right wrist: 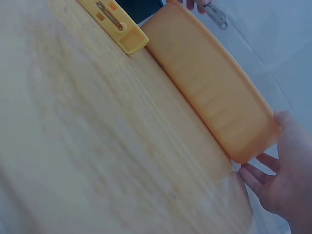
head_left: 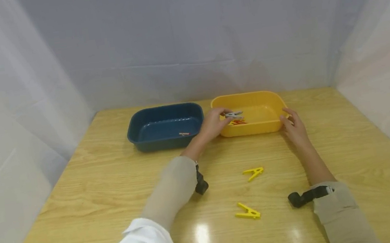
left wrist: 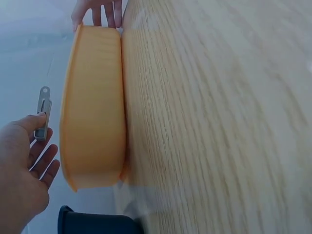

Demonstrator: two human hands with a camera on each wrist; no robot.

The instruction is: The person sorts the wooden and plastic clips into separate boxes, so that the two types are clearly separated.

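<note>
My left hand (head_left: 224, 116) pinches a grey clothespin (head_left: 234, 114) between thumb and fingers, just above the near left part of the yellow tray (head_left: 255, 129). The left wrist view shows the same clothespin (left wrist: 43, 113) held at my thumb tip beside the tray's wall (left wrist: 95, 107). A red clothespin (head_left: 238, 122) lies inside the yellow tray. My right hand (head_left: 288, 117) rests with relaxed fingers (right wrist: 256, 175) against the tray's near right corner (right wrist: 246, 146). Left of it sits a dark blue tray (head_left: 146, 144) with one small pale clothespin (head_left: 183, 133) in it.
Two yellow clothespins (head_left: 253, 173) (head_left: 247, 212) lie on the wooden table (head_left: 98, 200) between my forearms; one of them (right wrist: 114, 22) appears in the right wrist view. White sheeting closes off the table on the left, right and back.
</note>
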